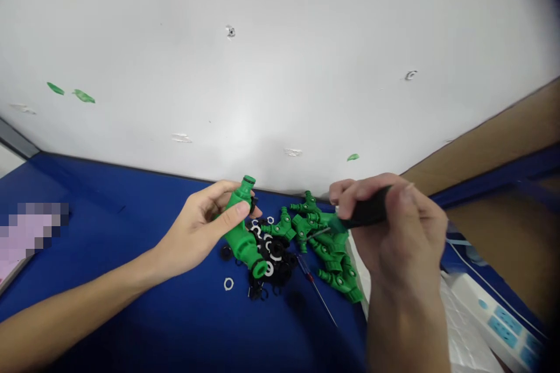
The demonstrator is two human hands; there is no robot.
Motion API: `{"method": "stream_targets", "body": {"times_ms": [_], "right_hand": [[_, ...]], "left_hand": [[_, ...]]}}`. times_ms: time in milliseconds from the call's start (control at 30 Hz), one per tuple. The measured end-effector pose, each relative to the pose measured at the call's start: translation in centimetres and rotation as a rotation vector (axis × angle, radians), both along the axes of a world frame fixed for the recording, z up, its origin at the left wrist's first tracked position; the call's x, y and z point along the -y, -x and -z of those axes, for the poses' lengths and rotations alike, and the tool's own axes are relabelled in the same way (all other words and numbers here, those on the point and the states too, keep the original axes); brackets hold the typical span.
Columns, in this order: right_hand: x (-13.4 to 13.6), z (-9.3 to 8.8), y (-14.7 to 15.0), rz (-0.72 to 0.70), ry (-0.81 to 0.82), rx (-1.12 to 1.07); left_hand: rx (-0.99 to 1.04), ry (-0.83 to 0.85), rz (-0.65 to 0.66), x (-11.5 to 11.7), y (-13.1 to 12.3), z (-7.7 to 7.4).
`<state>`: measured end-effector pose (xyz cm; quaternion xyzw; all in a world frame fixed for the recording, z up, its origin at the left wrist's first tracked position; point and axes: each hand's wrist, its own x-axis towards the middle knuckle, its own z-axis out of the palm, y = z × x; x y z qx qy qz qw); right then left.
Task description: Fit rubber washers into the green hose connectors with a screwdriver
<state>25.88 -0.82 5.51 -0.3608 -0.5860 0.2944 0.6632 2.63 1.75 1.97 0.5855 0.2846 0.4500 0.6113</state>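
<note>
Green hose connector (241,239), lower centre, was gripped by the left hand (210,215); the right hand (402,227) clutched a black-handled screwdriver (368,210).

Held green fitting (242,243): smooth glossy plastic. Lying screwdriver shaft (324,303): shiny metal. White wall (284,87): smooth, faint sheen.

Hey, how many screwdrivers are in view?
2: a black-handled screwdriver in the right hand, and a second screwdriver lying on the blue table. Others may be hidden.

On the table (131,215), rings (273,249) lie left of a screwdriver (310,277), fittings (335,262) behind and right of it.
</note>
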Motion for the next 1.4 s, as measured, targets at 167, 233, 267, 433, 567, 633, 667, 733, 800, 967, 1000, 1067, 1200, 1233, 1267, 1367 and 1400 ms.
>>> {"method": "stream_targets", "body": {"times_ms": [167,233,267,433,567,633,667,733,800,967,1000,1067,1200,1233,1267,1367,1400], "right_hand": [[0.8,0.0,1.4,-0.114,0.191,0.169],[1.1,0.1,2.5,-0.176,0.194,0.340],[1.2,0.2,2.9,-0.203,0.162,0.388],[1.3,0.0,3.5,-0.276,-0.007,0.424],[1.3,-0.2,2.8,-0.367,-0.038,0.401],[1.3,-0.2,2.7,-0.414,-0.050,0.360],[1.2,-0.2,2.7,-0.437,-0.052,0.342],[1.2,-0.1,2.7,-0.474,-0.043,0.313],[1.2,0.0,2.7,-0.485,-0.032,0.298],[1.0,0.2,2.6,-0.447,-0.065,0.330],[1.0,0.2,2.5,-0.448,-0.066,0.336],[0.9,0.1,2.5,-0.463,-0.053,0.331],[0.8,0.0,2.5,-0.509,0.010,0.287],[0.8,0.0,2.5,-0.515,0.023,0.274],[0.8,0.1,2.6,-0.511,0.032,0.260],[1.0,0.2,3.0,-0.471,0.067,0.204],[1.0,0.1,3.1,-0.457,0.083,0.190]], "left_hand": [[-0.129,-0.149,0.031,2.1,-0.1,-0.8],[-0.204,-0.246,0.060,2.8,-0.1,-0.9],[-0.239,-0.299,0.067,3.0,-0.1,-0.9],[-0.334,-0.424,0.060,3.0,0.1,-0.9],[-0.339,-0.457,0.086,3.1,0.2,-1.1],[-0.323,-0.408,0.109,3.3,0.3,-1.3],[-0.300,-0.360,0.135,3.3,0.4,-1.4],[-0.232,-0.211,0.236,3.3,0.5,-1.6],[-0.150,-0.018,0.369,3.0,0.6,-1.9],[-0.033,0.306,0.618,2.1,0.6,-2.3],[-0.028,0.315,0.632,2.0,0.6,-2.3],[-0.028,0.301,0.611,2.0,0.6,-2.2],[-0.006,0.324,0.594,2.2,0.5,-1.9],[0.025,0.363,0.629,2.3,0.5,-1.8],[0.061,0.405,0.669,2.3,0.4,-1.7],[0.103,0.460,0.690,2.2,0.4,-1.5],[0.095,0.450,0.665,2.0,0.5,-1.6]]}}
